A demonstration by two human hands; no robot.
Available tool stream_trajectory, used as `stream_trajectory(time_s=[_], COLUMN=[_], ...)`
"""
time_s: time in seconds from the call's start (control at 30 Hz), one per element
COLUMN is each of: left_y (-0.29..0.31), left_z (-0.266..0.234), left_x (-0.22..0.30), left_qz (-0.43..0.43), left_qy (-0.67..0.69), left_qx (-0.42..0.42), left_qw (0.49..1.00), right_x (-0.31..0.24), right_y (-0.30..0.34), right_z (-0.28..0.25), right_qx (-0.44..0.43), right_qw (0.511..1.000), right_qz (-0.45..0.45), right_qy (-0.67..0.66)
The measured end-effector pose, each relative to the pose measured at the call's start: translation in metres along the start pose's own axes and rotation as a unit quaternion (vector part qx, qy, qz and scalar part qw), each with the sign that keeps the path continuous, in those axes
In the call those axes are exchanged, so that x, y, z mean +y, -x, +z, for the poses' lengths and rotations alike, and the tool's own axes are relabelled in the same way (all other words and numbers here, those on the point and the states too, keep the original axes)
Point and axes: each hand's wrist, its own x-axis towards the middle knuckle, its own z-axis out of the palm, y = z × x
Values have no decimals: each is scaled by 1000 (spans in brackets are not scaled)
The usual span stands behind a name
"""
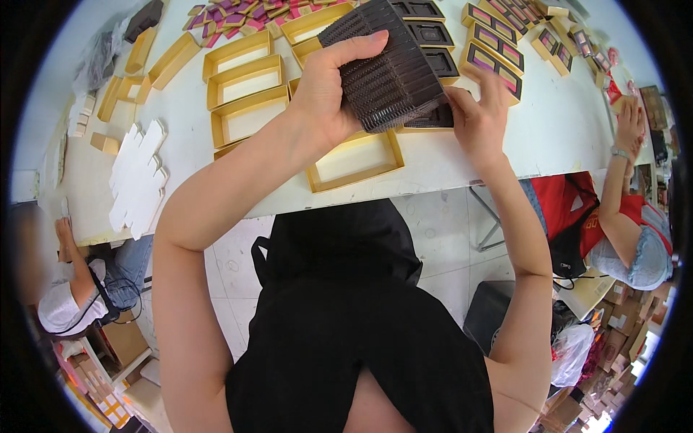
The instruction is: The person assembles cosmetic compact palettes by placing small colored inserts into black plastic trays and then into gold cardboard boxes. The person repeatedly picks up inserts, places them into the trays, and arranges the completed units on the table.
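Observation:
My left hand [325, 90] is closed round a thick stack of black plastic insert trays [390, 68], its thumb lying across the top. The stack is tilted above the table. At its lower right corner, my right hand [480, 123] has its thumb against the edge, with the other fingers apart from the thumb and their tips slightly blurred. Under the stack, an open yellow box [357, 160] sits near the table edge. Behind my right hand, a column of yellow boxes holds black trays [439, 61]. Other boxes there hold dark-framed pink and purple pieces [494, 68].
Rows of open yellow boxes [245, 83] stand left of the stack. Beyond lies a pile of small pink and purple boxes [249, 16]. Flat white card pieces [137, 177] lie at left. Co-workers' arms [626, 141] show at both sides; a dark stool [487, 310] stands below.

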Motion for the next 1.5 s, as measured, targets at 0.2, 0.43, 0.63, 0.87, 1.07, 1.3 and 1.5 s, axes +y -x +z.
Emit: stream_trajectory(time_s=[0.2,0.43,0.63,0.87,1.07,1.3,1.5], left_y=[-2,-3,1,-28,-53,-56,-57], left_z=[-1,-2,-43,-79,-103,-97,-104], left_x=[3,33,126,131,126,120,116], left_qz=[-9,189,195,172,178,212,223], left_qy=[43,-166,-66,-2,4,58,86], left_qx=[-2,3,63,72,129,84,69], left_qw=[999,968,976,982,976,972,968], right_x=[10,-31,-7,-12,-25,-9,-41], right_y=[-6,-100,-183,-176,-178,-174,-147], right_z=[2,-22,-14,105,126,149,157], right_qx=[-131,-269,-192,-220,-402,-360,-308], right_qw=[968,740,846,950,883,898,912], right_qz=[141,304,225,-220,-138,-161,51], right_qy=[-160,-536,-443,-11,-200,-196,-266])
